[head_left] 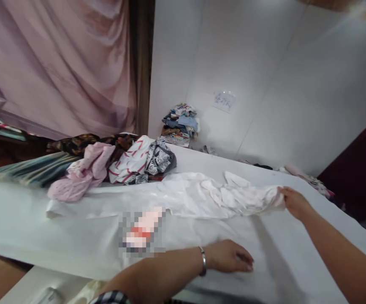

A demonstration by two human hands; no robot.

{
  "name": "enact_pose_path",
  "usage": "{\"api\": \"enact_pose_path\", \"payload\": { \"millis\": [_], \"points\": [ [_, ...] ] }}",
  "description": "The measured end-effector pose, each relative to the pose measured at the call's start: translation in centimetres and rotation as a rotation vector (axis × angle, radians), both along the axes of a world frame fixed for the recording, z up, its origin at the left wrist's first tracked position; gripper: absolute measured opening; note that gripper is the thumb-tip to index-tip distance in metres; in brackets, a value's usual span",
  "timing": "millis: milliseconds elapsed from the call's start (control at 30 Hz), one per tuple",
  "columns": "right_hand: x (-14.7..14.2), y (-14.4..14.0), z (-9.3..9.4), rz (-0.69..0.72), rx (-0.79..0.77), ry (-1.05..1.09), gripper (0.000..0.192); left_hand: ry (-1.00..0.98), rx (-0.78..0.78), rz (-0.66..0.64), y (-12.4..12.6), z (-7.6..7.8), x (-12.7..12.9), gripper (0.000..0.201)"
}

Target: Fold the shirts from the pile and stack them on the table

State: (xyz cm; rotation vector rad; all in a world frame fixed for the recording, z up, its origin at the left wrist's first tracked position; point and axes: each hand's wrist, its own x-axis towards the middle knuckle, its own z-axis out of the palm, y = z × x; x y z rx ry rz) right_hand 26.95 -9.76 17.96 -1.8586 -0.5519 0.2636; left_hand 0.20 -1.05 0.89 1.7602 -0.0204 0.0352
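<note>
A crumpled white garment (198,194) stretches across the white table (280,253). My right hand (295,202) pinches its right end, lifting that edge slightly. Nearer to me, my left hand (229,256), with a silver bangle at the wrist, is over the tabletop below the garment. Its fingers are loosely curled, with a gap beside the thumb and nothing visible between them. Exactly what kind of garment it is cannot be made out from its folds.
A pink cloth (84,171), a red-and-white patterned cloth (132,162) and a blue pleated cloth (37,169) are heaped at the back left. A pixelated patch (141,230) hides something on the table. Piled clothes (181,122) stand by the wall.
</note>
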Motion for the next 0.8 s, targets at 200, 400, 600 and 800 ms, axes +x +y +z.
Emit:
{"api": "enact_pose_path", "payload": {
  "millis": [200, 400, 600, 800],
  "points": [
    [-1.3, -7.5, -5.7, 0.267, -0.021, 0.352, 0.029, -0.004, 0.001, 0.225, 3.7, 5.9, -1.5, 0.047],
    [0.8, -11.3, -6.1, 0.474, -0.414, 0.208, 0.033, 0.104, 0.738, 0.754, 13.4, 10.0, -2.6, 0.051],
    [0.0, -5.6, -5.7, 0.416, -0.294, -0.102, 0.043, 0.524, 1.137, 0.72, 18.4, 9.8, -0.9, 0.058],
    [-2.0, 1.2, -7.7, 0.525, -0.521, -0.273, 0.051, 0.596, 1.191, 0.632, 18.2, 10.7, 1.1, 0.02]
  ]
}}
